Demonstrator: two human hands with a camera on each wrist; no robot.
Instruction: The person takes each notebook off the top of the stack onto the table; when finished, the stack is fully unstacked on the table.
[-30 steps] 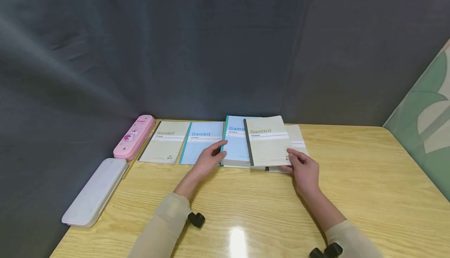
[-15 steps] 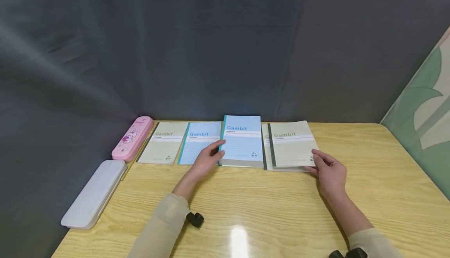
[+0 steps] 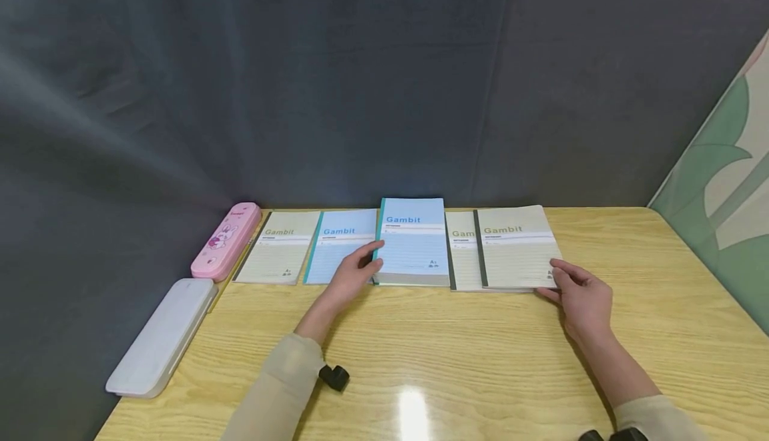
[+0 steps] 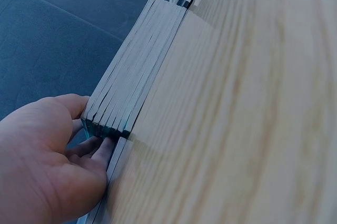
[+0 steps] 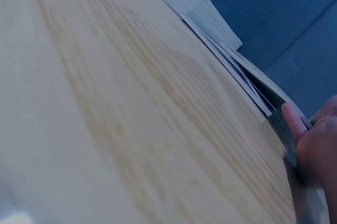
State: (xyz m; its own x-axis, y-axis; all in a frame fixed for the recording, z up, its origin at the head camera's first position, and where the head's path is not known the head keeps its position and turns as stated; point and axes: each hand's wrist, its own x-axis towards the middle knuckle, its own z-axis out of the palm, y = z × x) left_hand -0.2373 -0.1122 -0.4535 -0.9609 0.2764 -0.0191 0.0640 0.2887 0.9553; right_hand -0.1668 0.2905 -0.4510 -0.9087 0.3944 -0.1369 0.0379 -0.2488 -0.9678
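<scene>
Cream Gambit notebook (image 3: 518, 254), lower corner pinched by right hand (image 3: 585, 301), now shifted rightward over another cream notebook (image 3: 464, 264), leaving uncovered the blue notebook stack (image 3: 414, 247) touched by left hand (image 3: 348, 277), grip unclear.

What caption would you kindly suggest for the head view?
Right grip pinching a cream notebook that overlaps another; left grip touching the blue-topped notebook stack.
</scene>
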